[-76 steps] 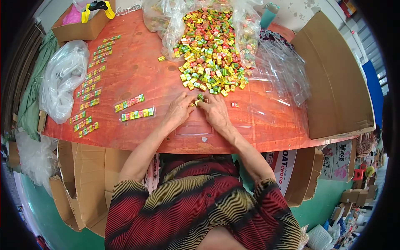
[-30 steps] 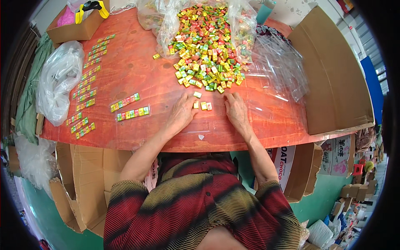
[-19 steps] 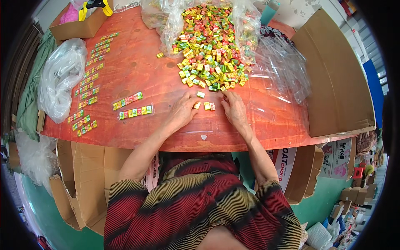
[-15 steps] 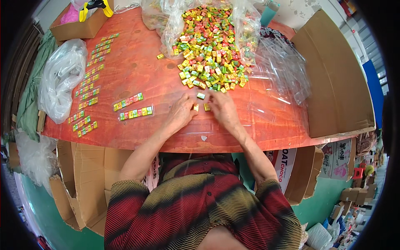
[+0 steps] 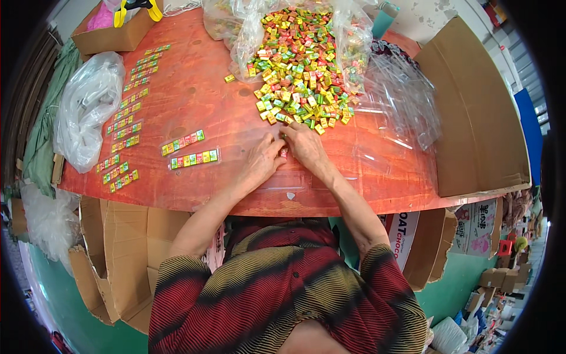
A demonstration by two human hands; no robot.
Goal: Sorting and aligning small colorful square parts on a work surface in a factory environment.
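My left hand (image 5: 264, 159) is closed in a pinch on a small red-and-white block (image 5: 283, 153), low over the table. Close beside it, my right hand (image 5: 305, 148) has its fingers bent together at the near edge of a heap of small wrapped blocks (image 5: 306, 76), yellow, green and red. What its fingertips hold is mostly hidden; a bit of green shows there. Just in front of my wrists lies a clear plastic tray (image 5: 282, 181). To the left, two clear strips filled with rows of blocks (image 5: 194, 159) lie side by side.
More filled rows (image 5: 125, 131) line the table's left side, next to a crumpled clear bag (image 5: 88, 112). Clear plastic trays (image 5: 404, 97) are piled at the right before a standing cardboard panel (image 5: 474, 112). An open carton (image 5: 115, 35) sits far left, a teal cup (image 5: 384, 19) at the back.
The loose blocks between my hands are no longer seen apart; a red-and-white one now shows at my left fingers. My right hand has moved slightly left and forward, closer to my left.
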